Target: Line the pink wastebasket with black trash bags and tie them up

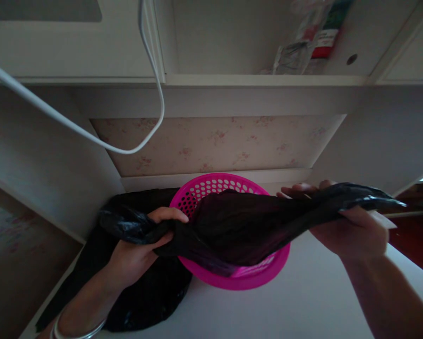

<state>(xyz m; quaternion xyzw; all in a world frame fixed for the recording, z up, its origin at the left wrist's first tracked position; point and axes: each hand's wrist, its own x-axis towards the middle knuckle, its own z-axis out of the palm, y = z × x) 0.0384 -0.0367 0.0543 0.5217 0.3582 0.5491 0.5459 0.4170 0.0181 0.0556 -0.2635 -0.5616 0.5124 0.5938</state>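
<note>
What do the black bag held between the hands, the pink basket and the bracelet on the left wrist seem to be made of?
Black bag: most likely thin plastic film; it creases softly, shines where bunched, and pink shows faintly through.
Pink basket: probably moulded plastic, smooth, with even colour and regular holes.
Bracelet: perhaps polished metal, going by its silvery shine, though I can't be sure.

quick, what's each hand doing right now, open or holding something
Left hand: closed around one gathered end of a black plastic bag.
Right hand: holding the same bag's other end, fingers partly hidden.
</note>
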